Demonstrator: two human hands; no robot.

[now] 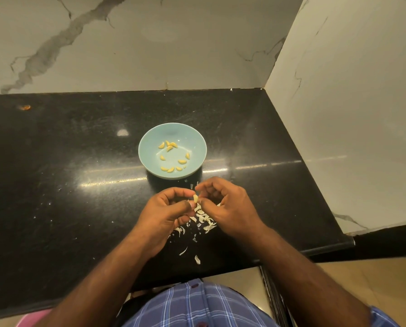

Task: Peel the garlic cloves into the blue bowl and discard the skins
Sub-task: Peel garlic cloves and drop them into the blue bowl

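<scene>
Left hand (166, 208) and right hand (223, 201) pinch one garlic clove (195, 198) mid-frame, below blue bowl (147, 147); skins (205, 219) underneath.

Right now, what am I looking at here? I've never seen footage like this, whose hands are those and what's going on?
There is no machine. A person wears a camera on the head, so this one picture looks down at their own two hands over a black counter. The left hand and right hand together pinch one garlic clove between the fingertips. Behind them stands a blue bowl with peeled cloves inside. Loose white skins lie scattered on the counter under and near the hands. Marble walls enclose the corner.
</scene>
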